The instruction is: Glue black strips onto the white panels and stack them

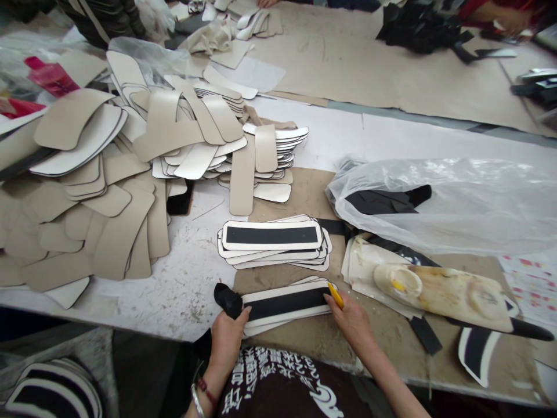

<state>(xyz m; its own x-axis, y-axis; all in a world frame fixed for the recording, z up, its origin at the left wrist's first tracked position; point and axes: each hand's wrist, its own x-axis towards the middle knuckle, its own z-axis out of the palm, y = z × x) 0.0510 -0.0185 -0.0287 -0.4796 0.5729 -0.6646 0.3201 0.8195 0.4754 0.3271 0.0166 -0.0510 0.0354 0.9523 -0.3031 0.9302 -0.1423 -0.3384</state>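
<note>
the left hand rests with its fingers curled down onto the near left end of a white-edged panel with a black strip, and a black foam pad sits just beyond its fingertips, touching that end of the panel. the right hand lies at the panel's other end, fingers closed around a small yellow tool whose tip meets the panel's right corner. the panel lies flat between the two hands, on top of a few more of its kind. just beyond the hands is a stack of finished panels with the same black strip. to the right of the right hand lies a glue-stained board carrying a shallow dish with a yellow blob, and beyond that a clear plastic bag holding black pieces. far beyond the left hand and off to its left, loose beige cut pieces are heaped and fanned. the worktop is scuffed white, with brown cardboard under the panels. at the far edge, other people's sleeves and hands show, with more beige and black pieces about them.
</note>
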